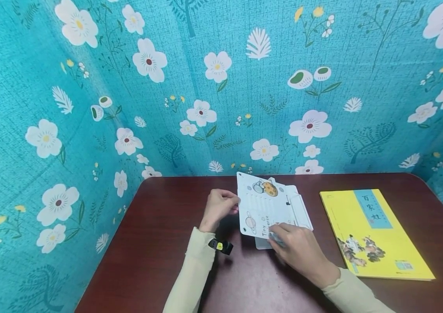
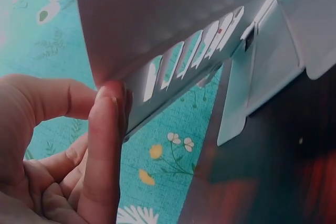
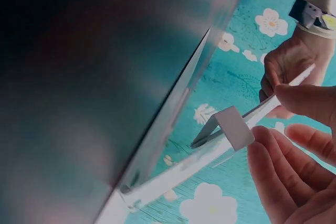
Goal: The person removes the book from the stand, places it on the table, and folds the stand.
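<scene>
A white folding book stand, printed with cartoon planets and "Tiny Universe", is partly unfolded over the table, its main panel tilted up. At its left edge my left hand pinches the panel between thumb and fingers. The left wrist view shows the panel's plain back, a row of slots and hinged flaps beneath. My right hand grips the near edge, covering part of the lettering. In the right wrist view a small bent tab sticks out beside the right fingertips.
A yellow book with a blue title label lies flat to the right of the stand. The dark red-brown table meets a teal flowered cloth at its back and left sides. A black band is on the left wrist.
</scene>
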Demonstrator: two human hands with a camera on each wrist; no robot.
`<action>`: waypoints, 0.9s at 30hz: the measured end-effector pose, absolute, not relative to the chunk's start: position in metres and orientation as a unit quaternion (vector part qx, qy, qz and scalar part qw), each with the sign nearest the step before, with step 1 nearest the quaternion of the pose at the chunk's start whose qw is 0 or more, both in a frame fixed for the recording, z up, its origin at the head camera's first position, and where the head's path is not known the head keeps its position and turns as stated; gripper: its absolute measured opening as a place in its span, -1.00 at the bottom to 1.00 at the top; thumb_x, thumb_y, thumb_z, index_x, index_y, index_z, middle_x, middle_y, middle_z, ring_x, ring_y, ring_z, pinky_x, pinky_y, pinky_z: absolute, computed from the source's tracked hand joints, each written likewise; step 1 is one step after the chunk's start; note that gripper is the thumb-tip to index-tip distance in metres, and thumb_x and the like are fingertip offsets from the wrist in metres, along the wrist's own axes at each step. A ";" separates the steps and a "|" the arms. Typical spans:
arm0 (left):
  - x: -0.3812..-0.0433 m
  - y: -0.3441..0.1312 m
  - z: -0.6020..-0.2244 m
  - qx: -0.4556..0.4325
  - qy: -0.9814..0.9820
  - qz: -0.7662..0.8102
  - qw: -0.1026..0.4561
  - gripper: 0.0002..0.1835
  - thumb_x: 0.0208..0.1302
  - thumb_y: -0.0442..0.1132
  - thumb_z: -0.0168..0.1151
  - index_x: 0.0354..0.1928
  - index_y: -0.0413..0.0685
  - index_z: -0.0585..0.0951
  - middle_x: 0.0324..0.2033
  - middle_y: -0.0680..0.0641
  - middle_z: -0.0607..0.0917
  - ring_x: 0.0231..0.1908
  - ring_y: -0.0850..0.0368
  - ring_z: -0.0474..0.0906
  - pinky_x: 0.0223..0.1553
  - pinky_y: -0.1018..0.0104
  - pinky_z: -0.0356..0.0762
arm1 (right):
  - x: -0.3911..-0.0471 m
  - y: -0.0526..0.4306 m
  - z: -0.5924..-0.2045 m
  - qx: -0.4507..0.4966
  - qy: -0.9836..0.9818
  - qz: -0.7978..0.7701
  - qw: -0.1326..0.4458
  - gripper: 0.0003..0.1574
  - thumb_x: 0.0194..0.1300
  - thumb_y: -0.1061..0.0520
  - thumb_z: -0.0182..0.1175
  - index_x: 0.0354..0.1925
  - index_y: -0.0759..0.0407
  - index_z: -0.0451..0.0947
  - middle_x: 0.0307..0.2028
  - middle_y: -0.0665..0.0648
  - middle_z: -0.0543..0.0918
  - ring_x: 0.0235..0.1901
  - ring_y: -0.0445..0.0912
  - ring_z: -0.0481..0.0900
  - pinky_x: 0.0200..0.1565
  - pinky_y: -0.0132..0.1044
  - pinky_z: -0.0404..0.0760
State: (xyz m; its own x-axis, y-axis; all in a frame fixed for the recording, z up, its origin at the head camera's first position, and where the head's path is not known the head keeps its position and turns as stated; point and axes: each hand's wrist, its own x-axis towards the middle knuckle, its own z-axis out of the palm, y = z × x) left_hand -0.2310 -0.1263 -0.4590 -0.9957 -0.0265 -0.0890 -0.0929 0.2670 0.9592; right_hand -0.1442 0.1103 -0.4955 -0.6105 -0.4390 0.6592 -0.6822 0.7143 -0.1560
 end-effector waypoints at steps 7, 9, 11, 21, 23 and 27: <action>-0.235 -0.132 -0.466 -0.051 0.810 0.583 0.044 -0.85 0.22 -0.35 0.32 -0.26 -0.32 0.78 -0.40 -0.27 0.80 -0.59 0.21 0.66 -0.44 0.34 0.75 | -0.148 0.115 -0.499 0.318 -0.873 0.245 0.277 -0.63 -0.11 0.19 0.65 -0.28 0.08 0.73 -0.44 -0.02 0.79 -0.50 -0.27 0.67 -0.44 -0.38 0.65; -0.236 -0.133 -0.469 -0.049 0.815 0.576 0.045 -0.85 0.22 -0.35 0.32 -0.27 -0.32 0.78 -0.38 -0.28 0.80 -0.57 0.20 0.67 -0.42 0.33 0.76 | -0.149 0.116 -0.499 0.313 -0.875 0.252 0.269 -0.63 -0.10 0.19 0.65 -0.28 0.09 0.73 -0.44 -0.01 0.79 -0.49 -0.27 0.67 -0.43 -0.37 0.66; -0.238 -0.135 -0.472 -0.048 0.821 0.567 0.044 -0.85 0.22 -0.35 0.32 -0.27 -0.32 0.78 -0.40 -0.24 0.79 -0.57 0.20 0.67 -0.42 0.33 0.75 | -0.149 0.117 -0.498 0.306 -0.879 0.258 0.259 -0.63 -0.10 0.20 0.65 -0.27 0.10 0.73 -0.42 0.00 0.80 -0.49 -0.26 0.68 -0.42 -0.36 0.67; -0.244 -0.141 -0.488 -0.054 0.832 0.549 0.051 -0.82 0.19 -0.35 0.31 -0.25 -0.33 0.78 -0.45 -0.13 0.77 -0.54 0.20 0.67 -0.44 0.36 0.73 | -0.153 0.123 -0.493 0.265 -0.910 0.245 0.202 -0.60 -0.07 0.19 0.66 -0.20 0.11 0.78 -0.32 0.04 0.84 -0.43 -0.20 0.72 -0.35 -0.29 0.71; -0.245 -0.141 -0.491 -0.057 0.832 0.548 0.056 -0.81 0.19 -0.35 0.30 -0.23 -0.33 0.78 -0.45 -0.13 0.77 -0.53 0.20 0.67 -0.44 0.36 0.73 | -0.153 0.124 -0.492 0.259 -0.918 0.232 0.191 -0.59 -0.08 0.16 0.67 -0.20 0.09 0.78 -0.32 0.03 0.83 -0.43 -0.21 0.70 -0.36 -0.29 0.69; -0.246 -0.143 -0.496 -0.062 0.833 0.546 0.063 -0.80 0.17 -0.37 0.30 -0.22 -0.36 0.77 -0.47 -0.12 0.75 -0.53 0.20 0.67 -0.44 0.36 0.73 | -0.155 0.126 -0.493 0.249 -0.934 0.200 0.162 -0.56 -0.09 0.07 0.68 -0.19 0.07 0.79 -0.34 0.01 0.79 -0.45 -0.23 0.62 -0.37 -0.28 0.64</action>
State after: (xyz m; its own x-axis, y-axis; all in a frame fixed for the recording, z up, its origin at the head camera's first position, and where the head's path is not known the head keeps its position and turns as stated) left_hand -0.2461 -0.1427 -0.4956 -0.9845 -0.0341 -0.1721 -0.1714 0.3962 0.9020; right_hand -0.1546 0.1262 -0.4931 -0.8233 -0.4002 0.4026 -0.5298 0.7964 -0.2917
